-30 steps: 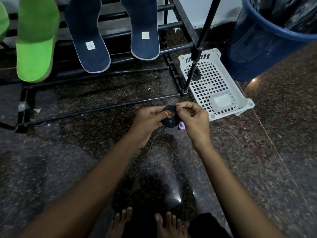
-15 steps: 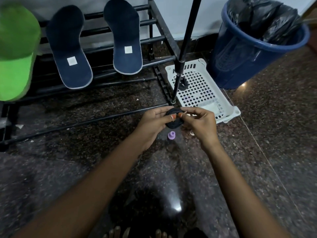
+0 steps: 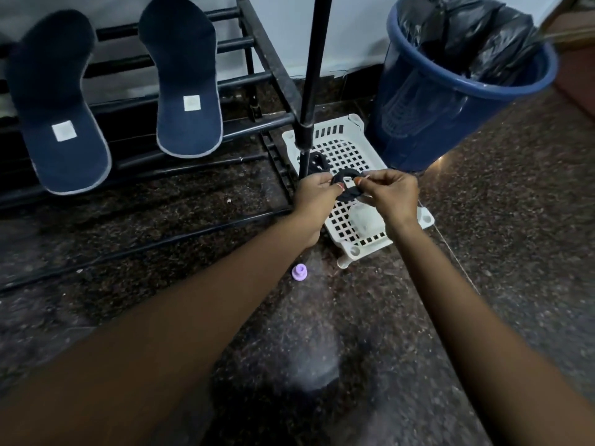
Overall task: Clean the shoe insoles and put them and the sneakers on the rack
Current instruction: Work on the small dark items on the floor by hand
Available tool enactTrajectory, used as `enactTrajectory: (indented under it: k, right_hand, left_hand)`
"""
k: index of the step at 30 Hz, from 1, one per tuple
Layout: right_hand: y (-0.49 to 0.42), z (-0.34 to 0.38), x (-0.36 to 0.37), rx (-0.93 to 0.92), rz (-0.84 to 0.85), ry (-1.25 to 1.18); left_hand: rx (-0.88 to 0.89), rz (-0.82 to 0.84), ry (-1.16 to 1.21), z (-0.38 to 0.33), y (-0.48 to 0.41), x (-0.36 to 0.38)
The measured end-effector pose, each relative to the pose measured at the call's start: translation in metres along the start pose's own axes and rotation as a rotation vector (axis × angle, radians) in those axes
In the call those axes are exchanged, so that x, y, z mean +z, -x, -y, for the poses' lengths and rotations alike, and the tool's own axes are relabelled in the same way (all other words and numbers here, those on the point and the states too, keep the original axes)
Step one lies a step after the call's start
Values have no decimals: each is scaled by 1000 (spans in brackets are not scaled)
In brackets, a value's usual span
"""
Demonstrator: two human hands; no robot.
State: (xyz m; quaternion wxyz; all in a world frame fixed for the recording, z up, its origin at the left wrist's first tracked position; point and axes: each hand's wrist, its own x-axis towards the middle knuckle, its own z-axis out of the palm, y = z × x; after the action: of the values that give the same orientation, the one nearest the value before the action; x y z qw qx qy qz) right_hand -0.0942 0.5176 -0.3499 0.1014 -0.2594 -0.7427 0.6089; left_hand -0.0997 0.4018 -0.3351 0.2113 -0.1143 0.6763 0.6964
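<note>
One navy insole (image 3: 61, 123) and its mate (image 3: 186, 85) already lean on the rack (image 3: 257, 122) rails, the sneakers, not in view, judged outstanding — while the left hand (image 3: 317, 196) and right hand (image 3: 391, 194) pinch a small black loop (image 3: 349, 193) between fingers above the white basket (image 3: 425, 217).

Floor (image 3: 502, 252), beneath me: dark speckled stone, polished, with a pale patch of glare. Standing or lying directly on it:

1. Rack (image 3: 257, 122): black metal bars, at my left, against the white wall. It carries two navy insoles, the left insole (image 3: 61, 123) and the right insole (image 3: 186, 91). They lie side by side and apart, sloping across the bars, and each has a small white square label.
2. White basket (image 3: 352, 122): perforated plastic, just beside the rack's right end.
3. Blue bin (image 3: 428, 104): lined with a black bag, just behind the basket.
4. Purple cap (image 3: 299, 272): small, on bare floor near the basket's front corner, not touching it.
</note>
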Motion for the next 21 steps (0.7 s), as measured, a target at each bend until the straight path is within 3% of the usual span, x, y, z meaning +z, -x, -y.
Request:
enactTrajectory:
  k: [12, 21]
  right_hand:
    - [-90, -23, 12, 134, -168, 89]
    - [-114, -35, 33, 152, -275, 202]
  left_hand:
    - [-26, 6, -251, 19, -37, 16]
    - [123, 122, -585, 32, -38, 12]
